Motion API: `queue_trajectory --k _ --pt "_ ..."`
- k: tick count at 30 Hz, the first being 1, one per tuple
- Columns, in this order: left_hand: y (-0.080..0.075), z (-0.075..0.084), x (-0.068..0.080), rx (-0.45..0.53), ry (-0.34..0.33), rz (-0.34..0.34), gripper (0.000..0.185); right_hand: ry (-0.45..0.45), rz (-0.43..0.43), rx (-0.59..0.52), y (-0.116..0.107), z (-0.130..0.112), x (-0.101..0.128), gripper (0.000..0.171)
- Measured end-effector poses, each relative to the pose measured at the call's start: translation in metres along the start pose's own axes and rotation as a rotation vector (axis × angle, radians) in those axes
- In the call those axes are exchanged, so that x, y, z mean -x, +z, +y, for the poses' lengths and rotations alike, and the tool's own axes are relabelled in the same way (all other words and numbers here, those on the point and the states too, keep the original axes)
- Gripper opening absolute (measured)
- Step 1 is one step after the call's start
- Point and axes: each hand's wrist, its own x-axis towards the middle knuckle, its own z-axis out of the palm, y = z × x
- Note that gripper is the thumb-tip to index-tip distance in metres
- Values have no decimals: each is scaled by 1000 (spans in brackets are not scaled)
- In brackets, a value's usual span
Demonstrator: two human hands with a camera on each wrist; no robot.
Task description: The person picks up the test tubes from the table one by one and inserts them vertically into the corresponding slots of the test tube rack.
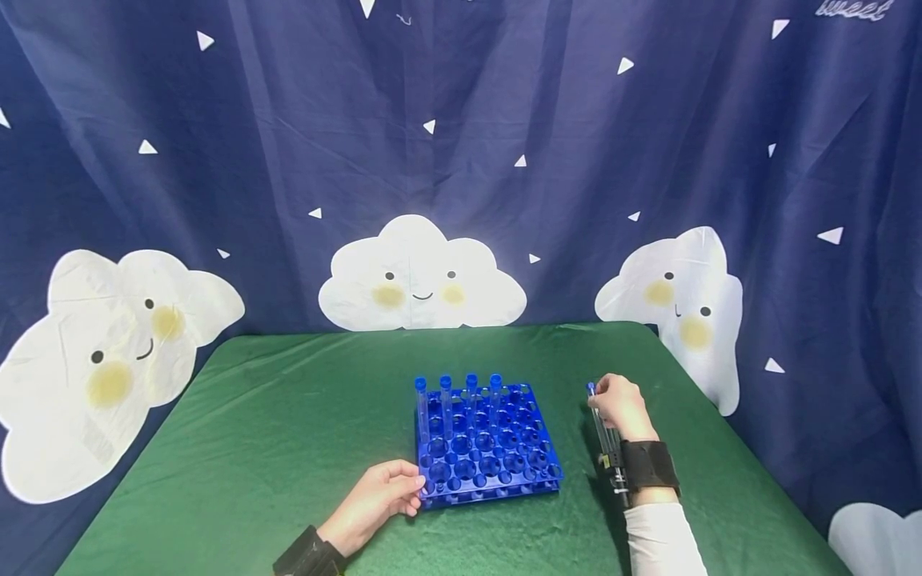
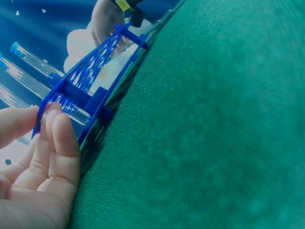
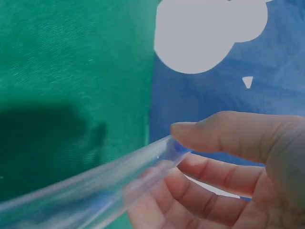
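A blue test tube rack (image 1: 487, 448) sits mid-table on the green cloth. Several clear tubes with blue caps (image 1: 458, 386) stand in its back row. My left hand (image 1: 409, 486) rests with straight fingers against the rack's front-left corner; the left wrist view shows these fingertips (image 2: 56, 125) at the rack's edge (image 2: 90, 90). My right hand (image 1: 602, 397), right of the rack, grips clear test tubes (image 1: 603, 436) by their blue-capped tops, their length slanting down along the wrist. In the right wrist view thumb and fingers (image 3: 214, 131) pinch the clear tubes (image 3: 114, 183).
The green table (image 1: 288, 432) is backed by a dark blue curtain with white clouds (image 1: 421, 276). The table's right edge lies close to my right forearm. Open cloth stretches to the left of the rack and behind it.
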Motion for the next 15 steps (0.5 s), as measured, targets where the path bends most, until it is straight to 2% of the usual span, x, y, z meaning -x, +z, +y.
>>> queue_trajectory --k 9,15 --pt "0 0 1 0 0 -1 16 -78 77 38 -12 -17 7 26" --pt "0 1 1 6 -1 1 14 -175 176 13 -19 -33 15 25"
